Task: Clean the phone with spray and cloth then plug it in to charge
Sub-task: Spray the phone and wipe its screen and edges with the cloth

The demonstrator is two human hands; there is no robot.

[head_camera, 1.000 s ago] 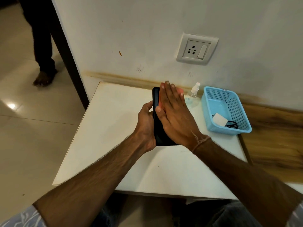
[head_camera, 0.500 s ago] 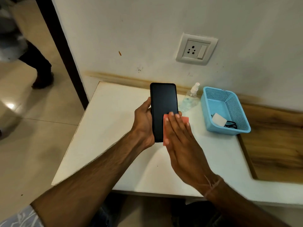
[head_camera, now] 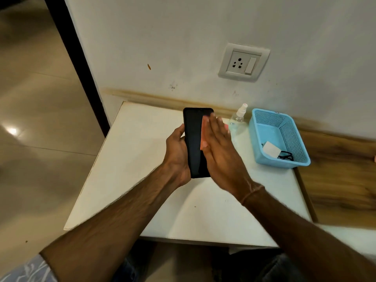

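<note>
While the left hand [head_camera: 177,153] grips the phone [head_camera: 195,143], the flat right hand [head_camera: 221,155] presses the cloth [head_camera: 204,132] on it.

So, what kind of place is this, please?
Likely a room in a home or small office: a small white table, a wall socket above it, and a glossy tiled floor.

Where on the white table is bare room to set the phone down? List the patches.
Bare: the left half of the table, from its left edge to the left hand; also the front strip between the forearms. Crowded: the back right corner, where the spray bottle stands beside the blue basket.
</note>
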